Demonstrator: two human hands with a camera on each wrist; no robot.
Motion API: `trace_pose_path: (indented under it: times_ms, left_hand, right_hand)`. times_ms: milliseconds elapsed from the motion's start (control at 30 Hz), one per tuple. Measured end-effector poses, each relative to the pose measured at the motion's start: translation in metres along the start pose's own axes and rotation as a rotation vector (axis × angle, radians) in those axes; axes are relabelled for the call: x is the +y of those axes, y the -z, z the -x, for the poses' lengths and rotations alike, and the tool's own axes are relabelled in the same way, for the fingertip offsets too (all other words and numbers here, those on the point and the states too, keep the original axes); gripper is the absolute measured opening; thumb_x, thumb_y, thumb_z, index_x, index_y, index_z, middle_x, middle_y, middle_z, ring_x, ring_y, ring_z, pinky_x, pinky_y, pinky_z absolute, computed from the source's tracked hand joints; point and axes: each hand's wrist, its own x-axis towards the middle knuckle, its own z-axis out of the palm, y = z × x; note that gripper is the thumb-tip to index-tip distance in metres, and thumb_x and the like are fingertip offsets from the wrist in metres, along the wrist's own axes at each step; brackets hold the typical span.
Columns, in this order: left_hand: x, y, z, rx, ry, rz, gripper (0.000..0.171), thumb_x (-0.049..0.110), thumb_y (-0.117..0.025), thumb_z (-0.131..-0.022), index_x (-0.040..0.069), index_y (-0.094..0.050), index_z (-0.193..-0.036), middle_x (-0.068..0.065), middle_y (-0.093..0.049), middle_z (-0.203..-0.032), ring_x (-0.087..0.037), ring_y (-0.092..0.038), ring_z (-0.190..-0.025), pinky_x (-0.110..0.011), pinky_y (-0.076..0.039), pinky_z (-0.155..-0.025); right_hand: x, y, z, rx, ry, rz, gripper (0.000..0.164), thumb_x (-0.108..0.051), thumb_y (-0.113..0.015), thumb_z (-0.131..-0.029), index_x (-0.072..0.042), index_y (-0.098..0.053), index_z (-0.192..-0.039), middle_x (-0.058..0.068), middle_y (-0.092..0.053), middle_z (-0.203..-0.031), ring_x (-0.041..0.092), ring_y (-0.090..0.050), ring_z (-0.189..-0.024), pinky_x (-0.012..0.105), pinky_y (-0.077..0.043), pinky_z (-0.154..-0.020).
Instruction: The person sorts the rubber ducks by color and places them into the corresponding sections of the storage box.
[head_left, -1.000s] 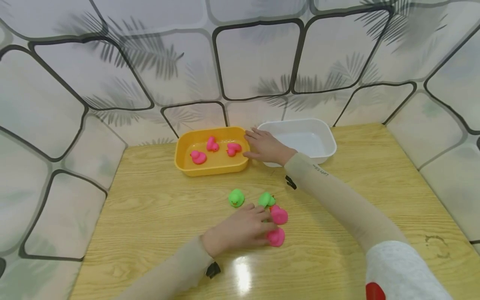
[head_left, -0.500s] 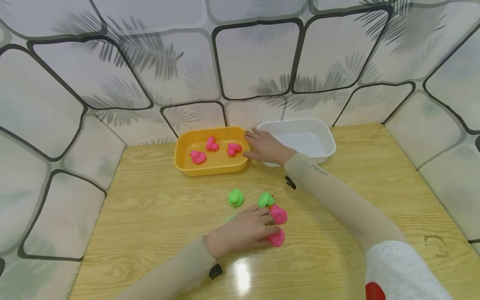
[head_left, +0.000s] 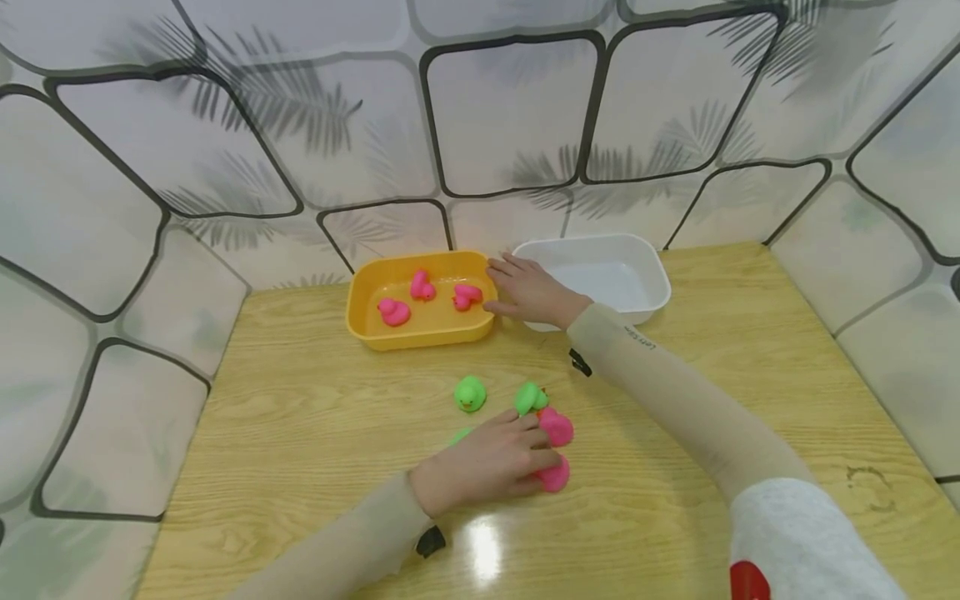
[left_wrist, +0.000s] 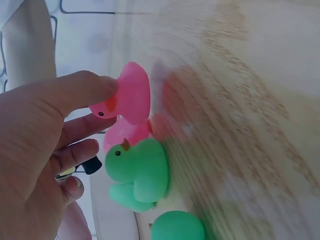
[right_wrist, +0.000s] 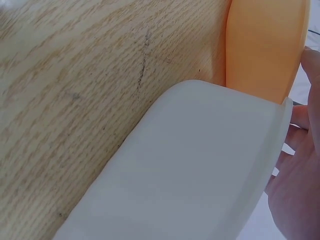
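My left hand is low over the table, its thumb and forefinger pinching a pink rubber duck by the head. A second pink duck lies just beyond, beside a green duck tipped on its side. Another green duck sits upright to the left. A sliver of green shows behind the left hand, mostly hidden. My right hand rests with outstretched fingers at the neighbouring rims of the yellow tub and the white tub.
Inside the yellow tub lie three pink ducks, one of them a pink duck at the left. Both tubs stand at the back of the wooden table, close to a patterned backdrop.
My left hand has shifted slightly right, and its fingers have closed in on the nearer pink duck. A bit of green now shows behind that hand. The right hand stays put.
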Motion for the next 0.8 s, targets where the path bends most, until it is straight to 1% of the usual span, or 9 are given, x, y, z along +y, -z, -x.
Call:
trace_pose_path:
  times_ms: [67, 133, 233, 400, 600, 700, 800]
  left_hand:
    - [0.0, 0.002, 0.0, 0.006, 0.006, 0.041, 0.029, 0.039, -0.073, -0.098, 0.026, -0.075, -0.124, 0.009, -0.071, -0.12, -0.013, -0.056, -0.116, -0.027, -0.046, -0.101]
    - [-0.001, 0.004, -0.001, 0.011, 0.008, 0.075, 0.029, 0.037, -0.074, -0.098, 0.025, -0.075, -0.124, 0.008, -0.071, -0.122, -0.013, -0.057, -0.117, -0.028, -0.046, -0.103]
    - [-0.002, 0.007, -0.001, 0.01, 0.011, 0.106, 0.029, 0.034, -0.074, -0.098, 0.024, -0.074, -0.125, 0.009, -0.071, -0.12, -0.013, -0.057, -0.114, -0.027, -0.046, -0.101]
    - [-0.004, 0.015, -0.001, 0.014, 0.018, 0.108, 0.029, 0.032, -0.073, -0.098, 0.024, -0.074, -0.125, 0.009, -0.072, -0.122, -0.013, -0.058, -0.113, -0.027, -0.046, -0.099]
    - [-0.012, 0.024, 0.004, 0.011, 0.067, 0.126, 0.028, 0.031, -0.072, -0.098, 0.024, -0.074, -0.125, 0.009, -0.072, -0.122, -0.014, -0.058, -0.113, -0.03, -0.047, -0.096]
    - [-0.018, 0.03, 0.007, 0.032, 0.082, 0.124, 0.027, 0.03, -0.073, -0.098, 0.023, -0.074, -0.124, 0.009, -0.072, -0.118, -0.014, -0.058, -0.11, -0.029, -0.047, -0.091]
    - [-0.026, 0.036, 0.01, 0.065, 0.087, 0.101, 0.026, 0.029, -0.075, -0.096, 0.022, -0.075, -0.122, 0.007, -0.073, -0.114, -0.015, -0.059, -0.106, -0.029, -0.049, -0.088]
  right_hand:
    - [0.0, 0.0, 0.0, 0.002, 0.001, -0.004, 0.075, -0.047, -0.053, -0.108, 0.003, -0.033, -0.16, 0.021, -0.026, -0.169, 0.04, -0.013, -0.159, 0.054, -0.014, -0.127]
    - [0.0, 0.0, 0.0, 0.003, 0.002, -0.012, 0.075, -0.047, -0.053, -0.108, 0.004, -0.033, -0.16, 0.022, -0.026, -0.169, 0.04, -0.013, -0.159, 0.055, -0.014, -0.127]
    - [0.001, 0.0, -0.001, 0.003, 0.003, -0.011, 0.075, -0.047, -0.053, -0.108, 0.004, -0.033, -0.16, 0.022, -0.025, -0.169, 0.041, -0.013, -0.159, 0.055, -0.014, -0.127]
    - [0.003, -0.002, -0.001, 0.005, 0.006, -0.006, 0.075, -0.047, -0.052, -0.108, 0.004, -0.033, -0.16, 0.022, -0.026, -0.169, 0.041, -0.013, -0.158, 0.055, -0.015, -0.127]
    - [0.002, -0.001, -0.001, 0.014, 0.01, -0.011, 0.075, -0.046, -0.054, -0.107, 0.004, -0.035, -0.159, 0.022, -0.027, -0.168, 0.041, -0.014, -0.158, 0.056, -0.016, -0.127]
    - [0.002, -0.001, -0.001, 0.012, 0.01, -0.011, 0.075, -0.046, -0.054, -0.107, 0.004, -0.035, -0.159, 0.022, -0.027, -0.168, 0.041, -0.014, -0.158, 0.056, -0.016, -0.126]
    - [0.002, -0.001, -0.001, 0.007, 0.008, -0.015, 0.075, -0.047, -0.053, -0.108, 0.003, -0.034, -0.16, 0.021, -0.026, -0.169, 0.041, -0.013, -0.159, 0.055, -0.016, -0.127]
